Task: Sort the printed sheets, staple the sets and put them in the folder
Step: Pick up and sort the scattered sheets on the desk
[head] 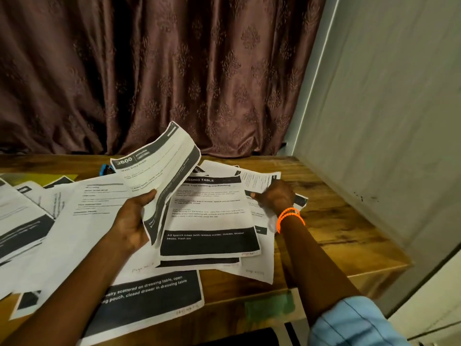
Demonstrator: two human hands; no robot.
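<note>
From the head view, sorting is underway: the left hand [132, 221] grips a curled bundle of black-and-white printed sheets [159, 171], while the right hand [274, 197] pinches a loose printed page [259, 182] on the wooden table [336, 221]. Next, judge which set it joins.

A blue thing [104, 169] peeks out behind the held sheets [159, 171], too hidden to tell what it is. The small print on the sheets is too blurry to read. The left pile of papers [22, 221] runs off the picture's edge. Papers cover most of the table [331, 221]. The right hand [274, 197] hides its own fingertips.
</note>
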